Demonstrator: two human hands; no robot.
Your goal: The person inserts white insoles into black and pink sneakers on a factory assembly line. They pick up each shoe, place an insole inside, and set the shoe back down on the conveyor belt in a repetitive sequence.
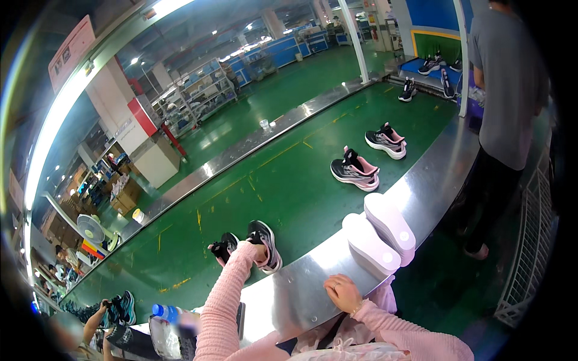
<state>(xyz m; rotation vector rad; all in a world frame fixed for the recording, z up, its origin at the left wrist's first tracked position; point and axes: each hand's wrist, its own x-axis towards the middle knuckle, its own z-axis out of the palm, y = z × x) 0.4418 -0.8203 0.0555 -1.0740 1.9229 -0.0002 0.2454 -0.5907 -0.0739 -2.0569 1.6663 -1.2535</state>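
Observation:
My left hand (260,249) reaches over the green belt and is closed on a black sneaker (271,238) with a pale sole, gripping it near its opening. A matching black sneaker (224,248) with pink lining is just left of it, partly hidden by my hand and sleeve. My right hand (343,293) rests at the metal ledge (295,295) with its fingers curled in, and no object shows in it. To its upper right, a pale pinkish-white shoe sole (368,243) and a second one (391,225) lie side by side on the ledge.
On the green belt (241,198) farther right stand a pink-lined sneaker (355,171) and its mate (386,142). More shoes (430,65) sit at the belt's far end, near a standing person (509,90). At lower left are a blue-capped bottle (165,313) and another person's hand (103,308) at dark shoes.

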